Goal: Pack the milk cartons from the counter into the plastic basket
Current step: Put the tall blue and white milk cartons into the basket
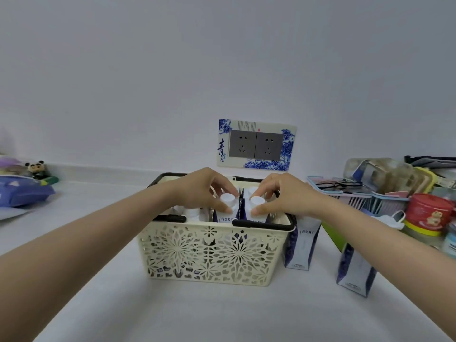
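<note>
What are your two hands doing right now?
Left hand: closed on a milk carton in the basket.
Right hand: closed on the neighbouring carton.

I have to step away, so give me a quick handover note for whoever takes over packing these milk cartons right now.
Left hand: grip on a carton top inside the cream basket.
Right hand: grip on the neighbouring carton top in the basket.
Done: several cartons stand upright in the basket.
Left: two cartons on the counter to the basket's right, the near carton and the carton by the basket wall.
Next: probably seat these two, then fetch those.
</note>
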